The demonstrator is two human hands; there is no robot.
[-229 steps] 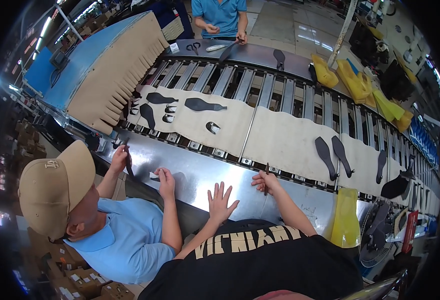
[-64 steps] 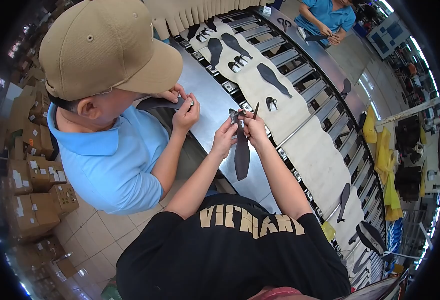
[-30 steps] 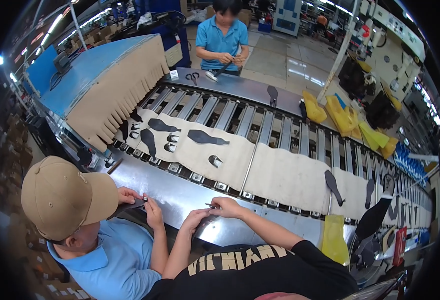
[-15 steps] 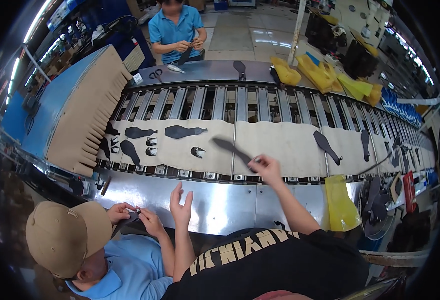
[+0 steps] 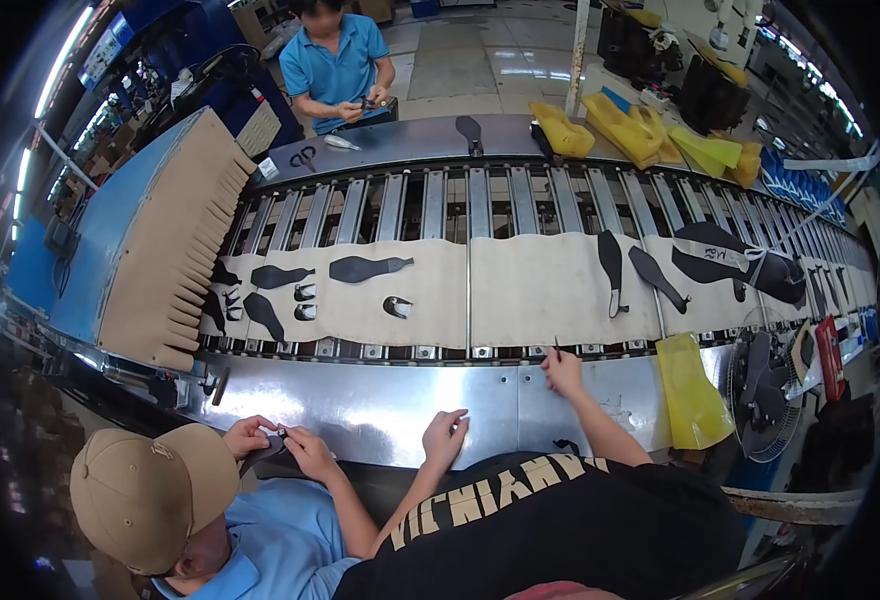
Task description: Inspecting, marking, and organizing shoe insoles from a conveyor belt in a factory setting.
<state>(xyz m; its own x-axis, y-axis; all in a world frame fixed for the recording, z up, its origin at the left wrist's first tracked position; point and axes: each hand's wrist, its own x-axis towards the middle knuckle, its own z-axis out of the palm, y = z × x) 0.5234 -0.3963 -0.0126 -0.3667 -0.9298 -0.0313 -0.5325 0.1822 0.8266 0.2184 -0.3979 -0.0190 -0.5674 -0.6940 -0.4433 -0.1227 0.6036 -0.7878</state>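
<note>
My right hand (image 5: 562, 373) is over the metal ledge at the belt's near side, fingers closed round a thin dark stick-like thing (image 5: 557, 345) that pokes up from them. My left hand (image 5: 446, 436) hovers by the ledge's front edge, loosely bent and seemingly holding nothing. Across the cream belt (image 5: 530, 290) lie dark shoe insoles: one (image 5: 611, 272) upright with a pale tip, another slanted insole (image 5: 659, 280) beside it, and a broad insole (image 5: 370, 268) farther left. A small black-and-white piece (image 5: 397, 307) lies below that last one. A bundle of dark insoles (image 5: 735, 262) bound with white lies at the right.
At my left a person in a cap (image 5: 155, 490) works a dark piece. Across the belt sits another person (image 5: 335, 70). A blue machine hood with fringed curtain (image 5: 160, 240) covers the belt's left end. A yellow sheet (image 5: 693, 390) and a fan (image 5: 760, 390) are at right.
My right hand has let go of the dark insole, which lies on the belt, and drawn back to the ledge. My left hand has lowered. A bundle of insoles has appeared at the right.
</note>
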